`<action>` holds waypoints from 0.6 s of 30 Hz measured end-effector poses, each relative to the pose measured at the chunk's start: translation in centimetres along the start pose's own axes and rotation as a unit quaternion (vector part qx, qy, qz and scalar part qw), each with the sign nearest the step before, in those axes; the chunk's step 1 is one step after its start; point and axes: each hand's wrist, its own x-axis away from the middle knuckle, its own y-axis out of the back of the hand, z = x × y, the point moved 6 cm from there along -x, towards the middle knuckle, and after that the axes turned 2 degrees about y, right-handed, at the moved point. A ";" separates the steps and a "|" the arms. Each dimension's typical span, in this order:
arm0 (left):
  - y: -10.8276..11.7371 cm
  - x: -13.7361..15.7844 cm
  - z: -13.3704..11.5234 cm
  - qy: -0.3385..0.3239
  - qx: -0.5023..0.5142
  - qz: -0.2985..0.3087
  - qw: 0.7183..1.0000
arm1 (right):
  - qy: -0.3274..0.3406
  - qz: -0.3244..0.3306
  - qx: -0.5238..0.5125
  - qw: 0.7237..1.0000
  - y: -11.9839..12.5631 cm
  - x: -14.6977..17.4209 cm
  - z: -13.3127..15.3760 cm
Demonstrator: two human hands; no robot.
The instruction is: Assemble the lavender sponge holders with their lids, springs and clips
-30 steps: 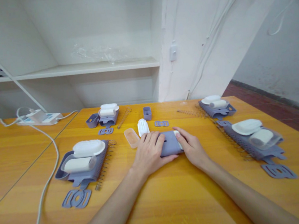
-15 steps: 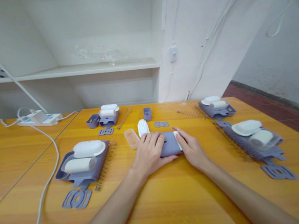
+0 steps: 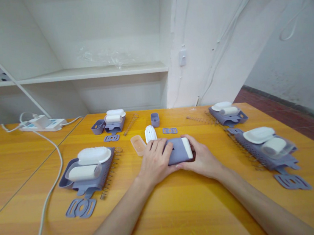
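left hand (image 3: 155,159) and right hand (image 3: 204,160) grasp the grey case (image 3: 180,152), on or just above the worktop (image 3: 169,215). the right thumb (image 3: 187,166) has slid off the white end piece (image 3: 187,147) to the near edge, likely just a regrip.

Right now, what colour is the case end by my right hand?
The case end is white; head view shows it best.

The right hand (image 3: 205,160) changes its grip. Before, its thumb lies on top of the white end piece (image 3: 187,148) and covers part of it; now this thumb is down along the near edge of the grey-purple case (image 3: 177,151), its tip close to the thumb of the left hand (image 3: 156,158). The white band is now uncovered on top.
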 end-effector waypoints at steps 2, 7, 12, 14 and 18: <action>0.0 0.0 0.0 -0.007 -0.012 -0.003 1.000 | -0.005 0.009 -0.019 1.000 -0.1 0.0 -0.1; 0.3 0.0 -0.3 -0.027 -0.036 -0.012 0.999 | -0.016 -0.004 -0.026 1.000 -0.3 0.2 -0.6; 0.5 0.1 -0.5 -0.042 -0.050 -0.018 0.998 | -0.015 -0.009 0.008 1.000 0.2 0.5 -0.4; 0.5 0.2 -0.6 -0.046 -0.049 -0.020 0.998 | -0.011 -0.010 0.016 1.000 0.3 0.6 -0.2; 0.3 0.2 -0.6 -0.041 -0.038 -0.020 0.998 | 0.011 -0.034 0.018 0.999 0.6 0.9 0.2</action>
